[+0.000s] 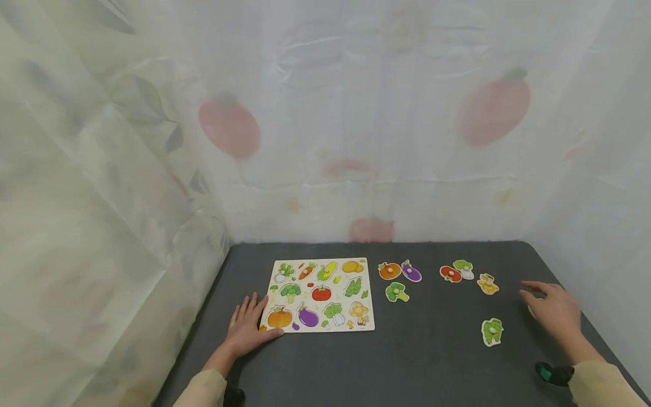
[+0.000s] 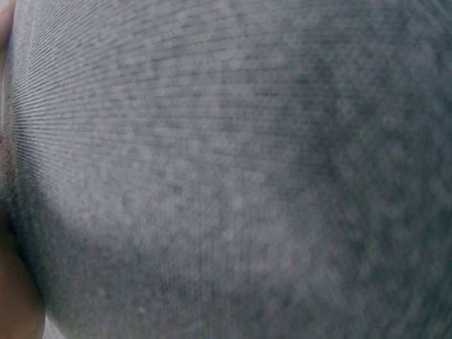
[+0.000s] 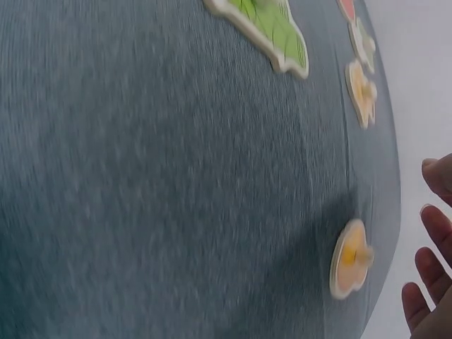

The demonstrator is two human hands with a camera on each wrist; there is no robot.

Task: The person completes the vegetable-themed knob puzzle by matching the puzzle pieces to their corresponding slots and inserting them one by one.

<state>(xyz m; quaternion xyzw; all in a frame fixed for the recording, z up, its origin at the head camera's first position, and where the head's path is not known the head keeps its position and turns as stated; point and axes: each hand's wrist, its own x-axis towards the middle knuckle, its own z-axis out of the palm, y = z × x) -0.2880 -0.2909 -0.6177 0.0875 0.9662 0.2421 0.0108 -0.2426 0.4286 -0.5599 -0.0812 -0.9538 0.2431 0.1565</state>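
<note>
A white wooden puzzle board [image 1: 317,327] printed with vegetables lies on the dark table. My left hand [image 1: 246,328] rests at its lower left corner, fingers spread, with the thumb along the front edge. On the right side my right hand [image 1: 554,311] hovers with loosely extended fingers, holding nothing. Close to its fingers, mostly hidden in the head view, lies a yellow knobbed puzzle piece [image 3: 349,261]; the right wrist view shows a gap between them. A green pea-pod-like piece [image 1: 492,332] and a yellow mushroom piece [image 1: 488,284] lie to the left of that hand.
Between board and right hand lie a pumpkin piece [image 1: 389,271], an eggplant piece [image 1: 411,271], a broccoli piece [image 1: 396,292], a tomato piece [image 1: 450,274] and a leafy green piece [image 1: 464,268]. A printed curtain [image 1: 376,141] hangs behind the table. Grey fabric [image 2: 233,169] fills the left wrist view.
</note>
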